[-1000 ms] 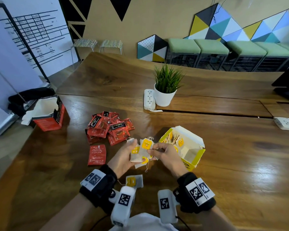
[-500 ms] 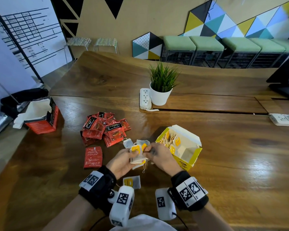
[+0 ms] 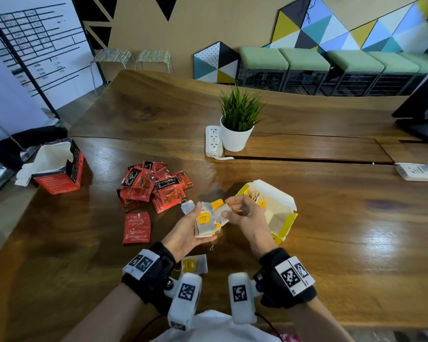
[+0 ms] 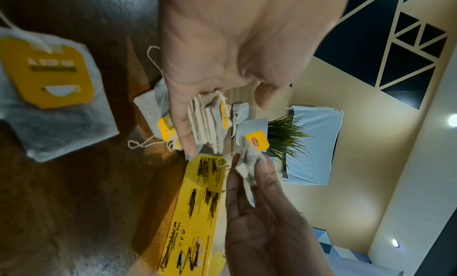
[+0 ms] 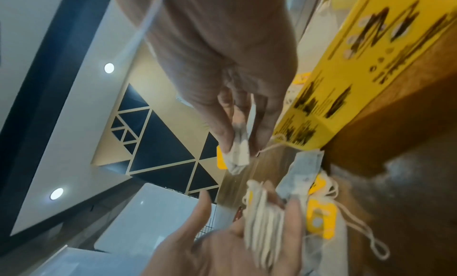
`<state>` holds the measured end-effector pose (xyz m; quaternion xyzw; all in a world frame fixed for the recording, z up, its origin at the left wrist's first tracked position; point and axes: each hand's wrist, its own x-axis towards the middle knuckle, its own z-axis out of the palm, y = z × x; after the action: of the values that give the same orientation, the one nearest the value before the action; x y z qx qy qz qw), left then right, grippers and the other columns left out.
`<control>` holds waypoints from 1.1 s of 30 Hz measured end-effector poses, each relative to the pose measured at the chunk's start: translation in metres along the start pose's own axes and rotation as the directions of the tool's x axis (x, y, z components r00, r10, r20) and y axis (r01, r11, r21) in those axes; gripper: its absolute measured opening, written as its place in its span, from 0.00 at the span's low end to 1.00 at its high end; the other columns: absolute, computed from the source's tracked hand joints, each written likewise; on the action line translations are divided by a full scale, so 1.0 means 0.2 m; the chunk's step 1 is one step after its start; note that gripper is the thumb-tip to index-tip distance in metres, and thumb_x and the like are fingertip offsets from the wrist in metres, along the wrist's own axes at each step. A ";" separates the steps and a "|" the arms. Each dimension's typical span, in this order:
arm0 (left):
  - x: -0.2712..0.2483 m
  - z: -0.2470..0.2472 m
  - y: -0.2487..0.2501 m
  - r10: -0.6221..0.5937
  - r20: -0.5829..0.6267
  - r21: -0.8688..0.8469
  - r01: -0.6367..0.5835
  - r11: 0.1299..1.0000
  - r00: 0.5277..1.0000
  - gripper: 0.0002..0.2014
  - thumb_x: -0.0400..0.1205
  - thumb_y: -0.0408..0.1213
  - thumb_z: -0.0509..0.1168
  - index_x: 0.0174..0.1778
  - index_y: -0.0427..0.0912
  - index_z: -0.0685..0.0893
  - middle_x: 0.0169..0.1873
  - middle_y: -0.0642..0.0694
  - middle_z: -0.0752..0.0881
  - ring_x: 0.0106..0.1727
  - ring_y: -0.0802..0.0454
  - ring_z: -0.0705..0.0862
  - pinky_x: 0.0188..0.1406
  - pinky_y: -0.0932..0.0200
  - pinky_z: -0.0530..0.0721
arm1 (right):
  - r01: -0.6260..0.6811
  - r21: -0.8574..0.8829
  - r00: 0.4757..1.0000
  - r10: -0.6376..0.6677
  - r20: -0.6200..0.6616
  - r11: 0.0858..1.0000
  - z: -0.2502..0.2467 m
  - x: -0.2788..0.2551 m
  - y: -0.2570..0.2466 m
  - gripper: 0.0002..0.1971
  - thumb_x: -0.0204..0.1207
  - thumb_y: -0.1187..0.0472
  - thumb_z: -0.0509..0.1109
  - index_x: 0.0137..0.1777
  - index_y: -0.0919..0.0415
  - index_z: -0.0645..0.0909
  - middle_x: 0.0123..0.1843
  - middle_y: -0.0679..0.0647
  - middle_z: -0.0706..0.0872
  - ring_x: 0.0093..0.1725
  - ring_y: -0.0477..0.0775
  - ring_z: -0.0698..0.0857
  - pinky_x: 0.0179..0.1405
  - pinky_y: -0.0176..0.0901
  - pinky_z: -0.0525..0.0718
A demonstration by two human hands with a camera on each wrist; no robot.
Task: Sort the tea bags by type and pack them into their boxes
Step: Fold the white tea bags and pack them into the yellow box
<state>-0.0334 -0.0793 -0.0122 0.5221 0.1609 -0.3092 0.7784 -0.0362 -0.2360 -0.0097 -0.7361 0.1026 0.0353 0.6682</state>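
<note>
Your left hand [image 3: 187, 233] cups a stack of paper tea bags [image 3: 204, 224], thumb and fingers curled round it; your right hand [image 3: 247, 215] pinches a single tea bag [image 4: 249, 163] by its body, just beside the open yellow box [image 3: 279, 213]. These likely handle feather-light, soft and crushable, strings prone to tangle. Hold the stack by its flat faces, not by tags. Red sachets [image 3: 153, 188] lie heaped apart, their red box [image 3: 59, 169] farther left.
</note>
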 end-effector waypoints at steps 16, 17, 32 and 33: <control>0.01 0.02 0.04 0.055 0.113 -0.176 -0.035 0.984 0.992 0.25 0.86 0.53 0.46 0.55 0.38 0.81 0.45 0.41 0.88 0.46 0.49 0.86 0.55 0.51 0.80 | 0.553 -0.653 0.833 -0.345 0.432 0.517 0.05 -0.02 0.01 0.12 0.74 0.64 0.71 0.57 0.57 0.80 0.60 0.53 0.76 0.59 0.50 0.77 0.54 0.39 0.78; 0.01 0.01 0.04 0.053 0.115 -0.178 -0.032 0.983 0.992 0.25 0.86 0.53 0.46 0.56 0.38 0.80 0.45 0.41 0.87 0.46 0.48 0.86 0.54 0.51 0.80 | 0.578 -0.654 0.816 -0.335 0.472 0.487 0.04 -0.02 0.01 0.15 0.73 0.67 0.71 0.59 0.57 0.79 0.62 0.53 0.75 0.60 0.51 0.77 0.56 0.42 0.80; 0.05 0.01 0.03 -0.001 0.131 -0.167 0.023 0.986 0.991 0.26 0.85 0.54 0.47 0.59 0.36 0.79 0.49 0.38 0.84 0.53 0.47 0.82 0.63 0.48 0.76 | 0.609 -0.631 0.793 -0.395 0.464 0.481 0.05 -0.04 -0.01 0.08 0.77 0.69 0.66 0.55 0.65 0.81 0.56 0.56 0.78 0.52 0.52 0.81 0.50 0.37 0.78; 0.06 0.01 0.03 -0.012 0.132 -0.180 0.036 0.983 0.991 0.26 0.85 0.54 0.48 0.60 0.35 0.79 0.49 0.38 0.83 0.52 0.47 0.81 0.61 0.50 0.76 | 0.607 -0.628 0.794 -0.391 0.464 0.487 0.06 -0.05 0.00 0.08 0.77 0.69 0.66 0.55 0.64 0.81 0.56 0.55 0.78 0.52 0.52 0.80 0.50 0.37 0.78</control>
<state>-0.0211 -0.0834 -0.0136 0.4256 0.1437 -0.3362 0.8278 -0.0444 -0.2232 -0.0082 -0.9289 -0.2299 -0.0271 0.2890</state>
